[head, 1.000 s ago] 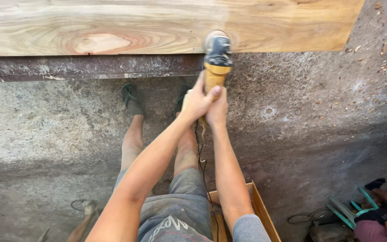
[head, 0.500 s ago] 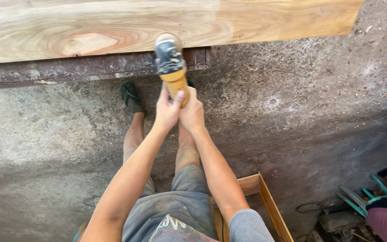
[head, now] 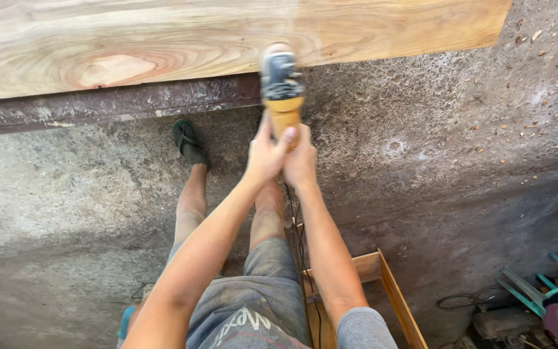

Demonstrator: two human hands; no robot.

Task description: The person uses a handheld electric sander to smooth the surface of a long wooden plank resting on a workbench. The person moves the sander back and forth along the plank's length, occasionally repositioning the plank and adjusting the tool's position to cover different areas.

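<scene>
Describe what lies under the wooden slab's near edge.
A rusty metal beam runs under the wooden slab, above the concrete floor. The grinder covers part of it.

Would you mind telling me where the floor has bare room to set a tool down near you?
Bare concrete floor lies right of both hands on the grinder, below the plank. Another patch lies left of the sandalled foot, under the metal beam. It is crowded bottom right: wooden box, cable, green frame.

Bare forearms run out from short grey sleeves (head: 361,328); dusty grey-blue denim shorts (head: 263,297) with pale stitched lettering cover the thighs; lower legs bare; a dark green flip-flop sandal (head: 186,137) on one foot.
</scene>
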